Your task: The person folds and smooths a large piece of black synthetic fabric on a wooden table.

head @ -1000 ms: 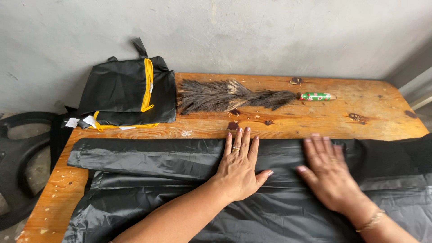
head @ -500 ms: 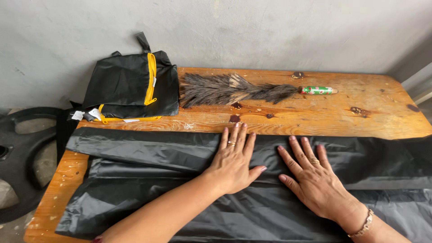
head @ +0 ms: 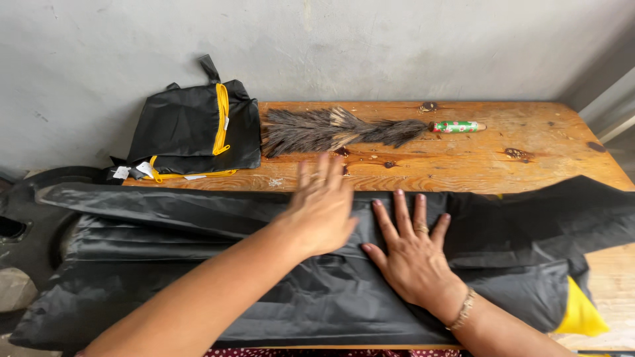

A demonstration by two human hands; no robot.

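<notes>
A long black fabric sheet lies folded across the near half of the wooden table, with a yellow corner showing at the lower right. My right hand presses flat on the fabric near the middle, fingers spread, a ring and a bracelet on it. My left hand is raised just above the fabric's far fold, blurred, fingers apart, holding nothing.
A folded black bag with yellow zip trim sits at the table's far left. A feather duster with a green and red handle lies along the far edge by the grey wall. A dark round object is left of the table.
My right hand has slid left along the fabric toward the middle. My left hand has lifted off the fabric. The fabric's right end now shows a yellow corner.
</notes>
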